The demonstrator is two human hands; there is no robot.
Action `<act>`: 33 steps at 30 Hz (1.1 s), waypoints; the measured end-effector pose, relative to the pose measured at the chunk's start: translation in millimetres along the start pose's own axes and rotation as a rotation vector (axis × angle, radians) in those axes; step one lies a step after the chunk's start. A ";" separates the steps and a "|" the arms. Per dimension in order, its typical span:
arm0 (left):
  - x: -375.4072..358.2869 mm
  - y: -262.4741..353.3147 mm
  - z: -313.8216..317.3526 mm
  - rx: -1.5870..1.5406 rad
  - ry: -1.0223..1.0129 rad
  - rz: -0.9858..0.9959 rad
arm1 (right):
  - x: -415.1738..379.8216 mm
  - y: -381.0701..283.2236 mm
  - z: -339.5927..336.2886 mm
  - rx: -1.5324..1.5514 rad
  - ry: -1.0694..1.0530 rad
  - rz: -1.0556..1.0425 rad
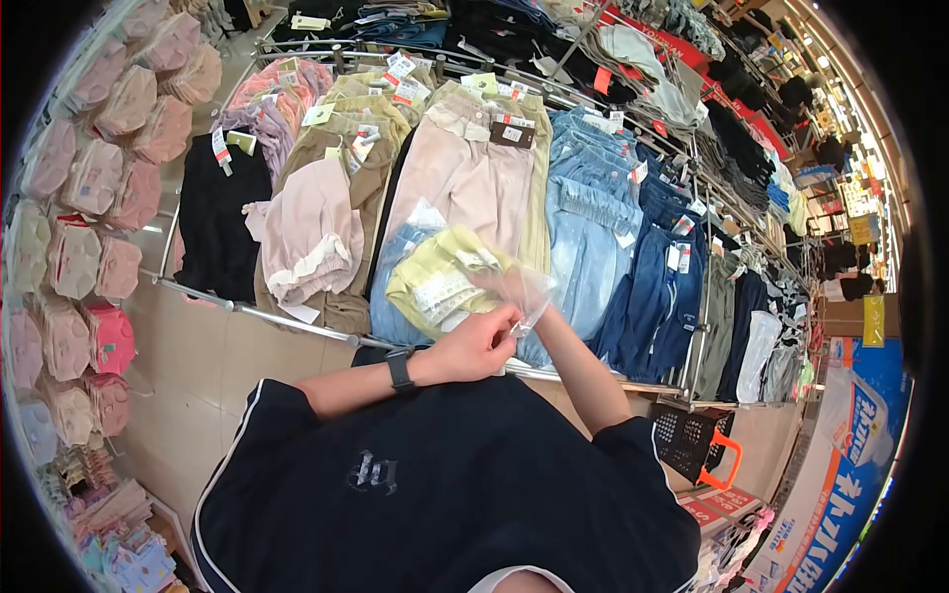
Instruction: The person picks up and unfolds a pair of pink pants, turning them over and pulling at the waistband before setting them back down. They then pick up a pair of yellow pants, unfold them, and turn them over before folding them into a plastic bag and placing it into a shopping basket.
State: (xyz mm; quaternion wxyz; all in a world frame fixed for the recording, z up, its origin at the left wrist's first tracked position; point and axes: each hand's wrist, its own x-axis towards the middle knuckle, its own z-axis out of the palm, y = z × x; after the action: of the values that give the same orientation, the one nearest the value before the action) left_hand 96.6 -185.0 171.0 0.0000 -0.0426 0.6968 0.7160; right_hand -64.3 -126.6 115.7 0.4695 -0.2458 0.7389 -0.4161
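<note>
A folded yellow-green garment with a white pattern (435, 277) lies in a clear plastic bag (535, 295) over light blue and pale pink trousers on the rack. My left hand (474, 341), with a dark watch on its wrist, is curled closed at the bag's near edge, pinching the plastic. Reaching over the bag's right part, my right hand (509, 287) shows behind or inside the clear plastic; its fingers are partly hidden by the plastic and the garment.
Tagged trousers (593, 217) hang in rows on the metal rack (297, 321). Pink packaged items (109, 346) hang at the left. A black basket with an orange handle (682, 440) stands at the lower right, near a blue sign (840, 484).
</note>
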 end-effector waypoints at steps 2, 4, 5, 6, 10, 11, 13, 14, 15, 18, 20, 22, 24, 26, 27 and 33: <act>3.9 -6.5 -0.3 -0.013 -0.015 0.015 | 24.4 33.3 3.0 0.015 -0.011 -0.172; 5.9 -6.4 -2.5 -0.036 -0.036 0.014 | 43.6 56.2 -0.6 0.182 -0.073 -0.294; 5.1 -3.1 -3.4 -0.029 -0.049 0.017 | 40.6 48.1 -3.3 0.259 -0.132 -0.296; 3.1 2.6 -3.7 -0.022 -0.062 0.020 | 31.2 30.1 -6.0 0.336 -0.193 -0.297; 4.2 0.7 -0.6 -0.140 0.032 -0.034 | 41.9 28.7 -9.5 -0.134 -0.072 -0.441; 9.4 -13.4 -1.9 -0.111 0.069 -0.039 | 62.0 55.5 -1.7 -0.216 0.163 -0.590; 13.5 -17.5 -2.6 -0.219 0.147 -0.033 | 64.6 75.7 -11.0 -0.349 0.270 -0.539; 16.0 -19.1 -5.8 -0.271 0.190 -0.030 | 63.7 78.3 -15.2 -0.415 0.321 -0.516; 13.5 -24.3 -9.0 -0.292 0.182 -0.023 | 21.3 47.9 -9.1 -0.309 0.444 -0.306; 6.8 -22.7 -12.6 -0.300 0.219 -0.066 | -53.5 29.9 -28.2 -0.023 0.166 -0.320; 8.6 -29.1 -15.1 -0.344 0.127 -0.091 | -90.4 43.9 -22.9 -0.178 0.115 -0.404; 12.1 -21.5 -14.8 -0.299 -0.027 -0.098 | -115.2 64.6 -4.7 -0.407 0.191 -0.462; 16.3 -18.2 -8.1 -0.141 -0.174 -0.143 | -118.2 106.2 16.1 -0.338 0.380 -0.392; 20.9 -24.8 -1.3 0.043 -0.251 -0.107 | -120.6 120.6 27.6 -0.241 0.501 -0.293; 21.4 -22.6 0.4 0.089 -0.205 -0.099 | -123.3 122.1 33.3 -0.174 0.530 -0.224; 25.9 -53.8 -5.4 0.258 -0.287 -0.316 | -143.1 110.1 40.6 0.046 0.588 -0.139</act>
State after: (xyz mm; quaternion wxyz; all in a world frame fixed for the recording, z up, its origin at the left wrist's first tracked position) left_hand 74.3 -190.4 115.6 0.2164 -0.0485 0.7599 0.6111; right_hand 37.9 24.4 84.0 0.2112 -0.1538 0.8151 -0.5171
